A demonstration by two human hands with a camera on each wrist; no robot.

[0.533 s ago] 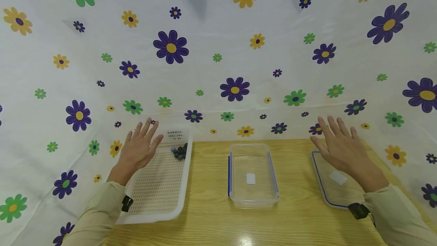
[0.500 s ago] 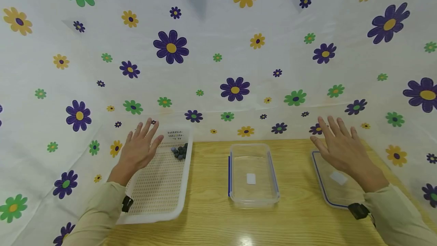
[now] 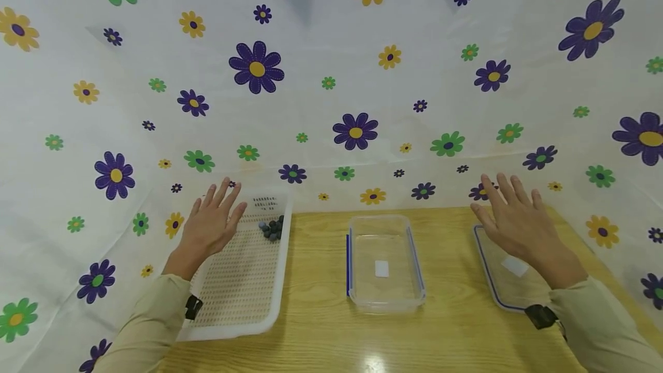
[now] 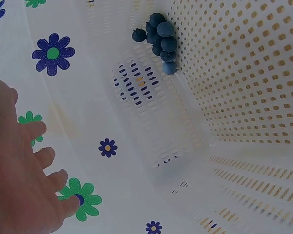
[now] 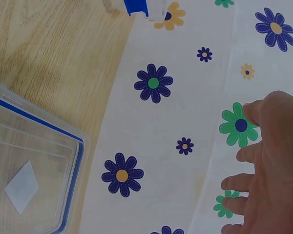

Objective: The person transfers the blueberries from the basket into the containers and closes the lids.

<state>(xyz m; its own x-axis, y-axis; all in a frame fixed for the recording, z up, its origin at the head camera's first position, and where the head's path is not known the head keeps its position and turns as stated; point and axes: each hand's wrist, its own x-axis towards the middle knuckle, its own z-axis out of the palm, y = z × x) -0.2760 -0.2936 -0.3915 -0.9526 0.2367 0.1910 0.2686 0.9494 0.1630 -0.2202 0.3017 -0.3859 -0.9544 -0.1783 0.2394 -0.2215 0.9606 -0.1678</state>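
Observation:
My left hand (image 3: 208, 229) hovers over the white perforated basket (image 3: 282, 281) at the left, fingers spread and holding nothing. Inside the basket, a cluster of blueberries (image 4: 162, 38) lies in the far right corner as the head view shows it. My right hand (image 3: 520, 229) is raised with straight fingers above a clear lid with a blue seal (image 3: 513, 289), and it too holds nothing; hand and forearm hide part of the lid. Between the hands, a clear rectangular container (image 3: 385, 286) with a white label stands on the wooden table, its top uncovered.
Wood-grain table (image 3: 321, 338) shows between basket, container and lid. A white flower-printed sheet (image 3: 311, 108) rises behind the table and along both sides. A blue clip (image 3: 348, 263) hangs along the container's left side.
The head view has tilted slightly, so the sheet's flowers sit a little higher in it. Both hands keep nearly the same pose; the basket, container and lid stay in place.

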